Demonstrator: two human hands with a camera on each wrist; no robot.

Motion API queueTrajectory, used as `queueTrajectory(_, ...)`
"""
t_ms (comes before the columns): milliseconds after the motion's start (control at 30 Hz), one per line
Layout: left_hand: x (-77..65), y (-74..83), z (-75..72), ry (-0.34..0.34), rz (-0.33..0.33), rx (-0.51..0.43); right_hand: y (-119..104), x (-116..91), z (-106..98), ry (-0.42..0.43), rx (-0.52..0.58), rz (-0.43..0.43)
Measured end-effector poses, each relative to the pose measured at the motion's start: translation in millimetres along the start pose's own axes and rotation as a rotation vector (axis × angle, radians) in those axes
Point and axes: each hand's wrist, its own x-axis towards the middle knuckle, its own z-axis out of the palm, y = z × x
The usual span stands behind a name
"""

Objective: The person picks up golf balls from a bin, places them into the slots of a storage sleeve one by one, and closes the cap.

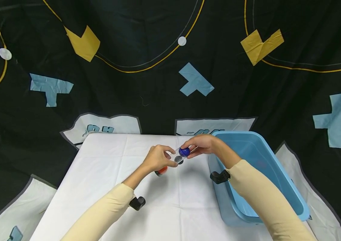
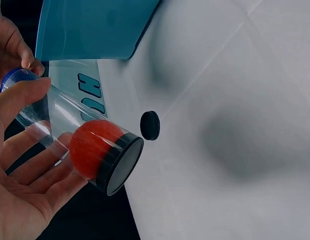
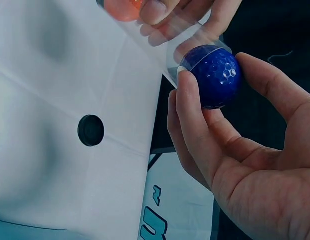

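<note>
My left hand [image 1: 154, 160] grips a clear plastic tube [image 2: 67, 107], its thumb and fingers curled around the wall. An orange-red ball [image 2: 93, 145] sits inside at the end closed by a black cap [image 2: 123, 166]. At the opposite, open end, a dimpled blue ball [image 3: 216, 79] is partly inside the rim. The fingers and thumb of my right hand [image 1: 202, 144] pinch that blue ball. Tilted, the tube is held above the table, its blue-ball end towards my right hand. A loose black lid [image 3: 91, 130] lies on the white cloth below the hands.
A light blue plastic tub [image 1: 282, 174] stands at the table's right side, beneath my right forearm. White cloth [image 1: 107, 167] covers the table. Behind it hangs a black curtain [image 1: 146, 97] with taped shapes.
</note>
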Motion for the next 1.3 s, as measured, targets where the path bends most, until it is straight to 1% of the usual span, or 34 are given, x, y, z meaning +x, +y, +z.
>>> queueTrajectory(333,-0.6,1.3,-1.1,0.001,0.010,0.003,-0.1,1.2,3.9,0.040,-0.019,-0.002)
queueTrajectory(633,-1.2,2.3,-1.8,-0.014,0.025,0.012,1.9,0.4,-0.7,-0.001,0.030,0.015)
queueTrajectory(800,-1.7,0.0,-2.2,-0.011,0.026,0.027,-0.7,-6.4,-7.6,0.009,0.042,0.033)
queueTrajectory(900,-2.4,-1.7,-2.9,-0.001,0.013,0.037,-2.6,-11.7,-15.2,0.034,0.064,0.036)
queueTrajectory(1033,-3.7,-2.6,-4.4,0.004,0.001,0.038,-3.0,-21.2,-30.7,0.068,0.088,0.034)
queueTrajectory(1200,-4.3,-3.2,-5.4,0.007,-0.006,0.024,0.4,-38.2,-57.7,0.058,0.118,0.017)
queueTrajectory(1300,-4.7,-3.9,-4.9,0.008,-0.011,0.015,3.5,-48.3,-73.0,0.055,0.134,0.022)
